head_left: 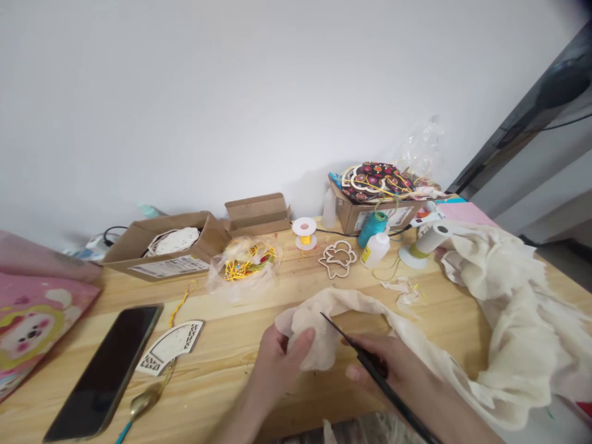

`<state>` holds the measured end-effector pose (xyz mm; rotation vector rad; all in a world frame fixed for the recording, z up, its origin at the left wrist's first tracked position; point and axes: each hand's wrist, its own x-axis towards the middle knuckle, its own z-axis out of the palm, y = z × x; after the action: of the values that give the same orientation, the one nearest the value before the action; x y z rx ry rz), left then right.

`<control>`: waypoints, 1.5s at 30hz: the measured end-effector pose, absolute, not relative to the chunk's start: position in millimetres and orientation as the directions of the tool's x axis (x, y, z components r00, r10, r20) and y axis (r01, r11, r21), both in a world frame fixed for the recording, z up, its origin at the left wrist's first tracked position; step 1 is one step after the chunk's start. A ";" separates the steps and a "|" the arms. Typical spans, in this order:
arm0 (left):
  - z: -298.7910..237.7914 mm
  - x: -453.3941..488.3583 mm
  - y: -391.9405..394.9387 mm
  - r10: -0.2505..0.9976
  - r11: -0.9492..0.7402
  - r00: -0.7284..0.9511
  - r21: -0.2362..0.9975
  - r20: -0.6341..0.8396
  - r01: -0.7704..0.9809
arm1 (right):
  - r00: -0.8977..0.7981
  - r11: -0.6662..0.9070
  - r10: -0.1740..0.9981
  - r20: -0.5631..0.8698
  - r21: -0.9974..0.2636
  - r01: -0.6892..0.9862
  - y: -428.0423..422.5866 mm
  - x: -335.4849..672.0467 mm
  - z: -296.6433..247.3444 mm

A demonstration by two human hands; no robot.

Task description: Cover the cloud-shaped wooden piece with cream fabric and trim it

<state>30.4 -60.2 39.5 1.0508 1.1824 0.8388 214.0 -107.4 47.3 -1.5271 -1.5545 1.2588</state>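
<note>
My left hand (281, 357) pinches the end of a strip of cream cloth (509, 327), thumb on top, near the table's front edge. My right hand (388, 367) is closed round dark scissors (351, 342), whose thin blade points up and left at the cloth between my hands. The cloth runs right into a large crumpled heap. Small cloth scraps (404, 291) lie just beyond it.
On the wooden table (222, 376): a dark phone (108, 370), a fan-shaped wooden cutout (172, 346), a pink printed bag (32, 324), cardboard boxes (157, 246), a plastic bag of yellow cord (245, 264), thread spools (304, 233), a teal spool (372, 228), a white bottle (375, 248), a wooden outline (337, 258).
</note>
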 end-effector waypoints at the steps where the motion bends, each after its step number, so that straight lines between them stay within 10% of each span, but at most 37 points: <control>1: 37.6 32.9 -61.2 0.937 0.303 0.179 0.953 -0.299 0.009 | -0.133 -0.104 0.969 -0.208 -0.832 0.545 -109.3 210.3 46.5; 13: 26.7 51.1 -69.3 0.896 0.443 0.168 0.859 -0.412 -0.256 | 0.107 -0.121 0.992 -0.072 -0.233 0.965 -116.3 188.5 44.4; 45: 19.8 55.3 -80.3 0.869 0.490 0.200 0.734 -0.452 -0.470 | -0.109 0.092 0.990 -0.094 -0.168 0.981 -102.5 200.0 51.1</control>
<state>55.3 -80.3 19.8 0.4951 0.9698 0.9907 200.0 -102.5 51.1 -2.0674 -2.2894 0.2932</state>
